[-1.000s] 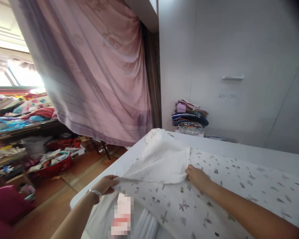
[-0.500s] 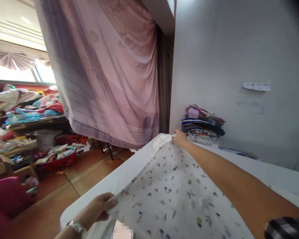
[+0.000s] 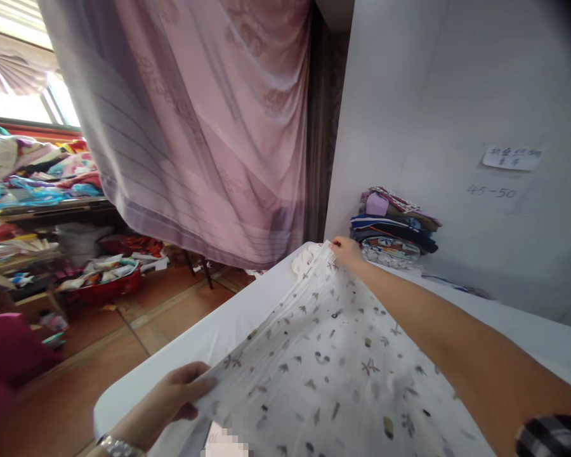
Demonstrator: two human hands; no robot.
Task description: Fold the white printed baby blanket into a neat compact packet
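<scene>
A thin white cloth (image 3: 314, 368) printed with small grey, green and brown figures is stretched over a white table (image 3: 171, 355). My left hand (image 3: 185, 390), with a metal watch at the wrist, pinches the cloth's near left edge. At the far end of the table, my right hand (image 3: 346, 251) grips a far corner of the same cloth between thumb and fingers. A bunched white piece of fabric (image 3: 303, 261) lies beside that corner. Partly under the cloth, near my left hand, is a pale pink item (image 3: 226, 442), blurred out in part.
Folded clothes (image 3: 394, 228) are stacked at the table's far right, against a grey wall (image 3: 457, 95) bearing paper notes. A pink curtain (image 3: 219, 127) hangs beyond the table. On the left are a red basin (image 3: 105, 285), heaped fabrics (image 3: 42, 171) and a magenta chair (image 3: 14, 349).
The view has shifted slightly, with the wall and clothes now farther right. Both hands keep hold of the cloth, which looks tauter between them along its left edge.
</scene>
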